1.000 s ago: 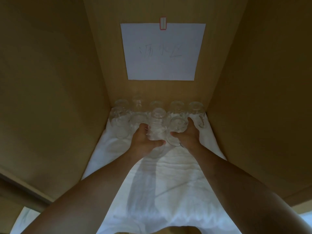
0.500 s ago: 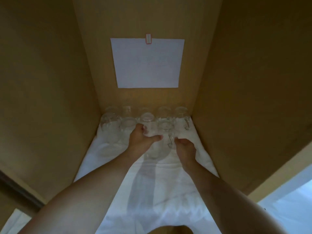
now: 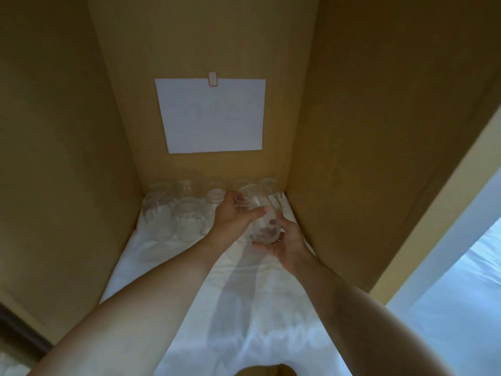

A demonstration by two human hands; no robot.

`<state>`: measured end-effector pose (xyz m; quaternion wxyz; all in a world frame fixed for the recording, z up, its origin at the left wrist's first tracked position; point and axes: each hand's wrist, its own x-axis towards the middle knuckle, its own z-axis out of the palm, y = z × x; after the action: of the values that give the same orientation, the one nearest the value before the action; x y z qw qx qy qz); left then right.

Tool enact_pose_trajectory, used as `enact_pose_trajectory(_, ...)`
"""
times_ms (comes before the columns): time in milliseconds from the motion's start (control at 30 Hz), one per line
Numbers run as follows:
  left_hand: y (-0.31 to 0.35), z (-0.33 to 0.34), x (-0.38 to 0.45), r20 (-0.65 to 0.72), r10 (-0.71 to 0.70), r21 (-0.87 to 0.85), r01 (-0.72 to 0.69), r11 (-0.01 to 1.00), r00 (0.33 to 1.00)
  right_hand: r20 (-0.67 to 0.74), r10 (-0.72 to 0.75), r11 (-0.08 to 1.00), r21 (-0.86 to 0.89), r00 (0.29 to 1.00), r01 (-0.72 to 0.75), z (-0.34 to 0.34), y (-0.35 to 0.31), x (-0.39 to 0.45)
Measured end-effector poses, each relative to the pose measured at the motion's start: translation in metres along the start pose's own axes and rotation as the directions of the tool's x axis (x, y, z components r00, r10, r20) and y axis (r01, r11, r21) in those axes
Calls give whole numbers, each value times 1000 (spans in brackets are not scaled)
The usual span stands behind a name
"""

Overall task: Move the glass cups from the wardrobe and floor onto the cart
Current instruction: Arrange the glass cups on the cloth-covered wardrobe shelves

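Head view shows both hands clasping glass cups (image 3: 264, 222) lifted off the white cloth (image 3: 189, 270): left hand (image 3: 234, 217) around the upper one, right hand (image 3: 287, 244) cupping underneath. Left of them, more cups (image 3: 173, 215) wait in the wardrobe (image 3: 67, 158); no cart is visible.

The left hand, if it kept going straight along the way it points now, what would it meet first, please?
Probably the rear glass cups standing just past the left hand, then the wardrobe's back wall; depth is hard to judge.
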<state>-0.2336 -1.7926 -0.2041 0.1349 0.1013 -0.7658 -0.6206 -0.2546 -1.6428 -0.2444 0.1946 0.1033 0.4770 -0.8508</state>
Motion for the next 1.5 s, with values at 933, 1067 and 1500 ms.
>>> enact_pose_trajectory(933, -59, -64, -1, 221, 110, 736, -240, 633, 969, 359, -468, -330, -919, 808, 218, 2, -44, 61)
enact_pose_trajectory(1067, -68, -65, 0, 218, 97, 752, -231, 618, 971, 371, -451, -350, -910, 812, 221, 4, -36, 71)
enact_pose_trajectory(1500, -73, -62, 10, 225, 72, 757, -221, 615, 972, 355, -380, -393, -898, 854, 198, 12, -38, 82)
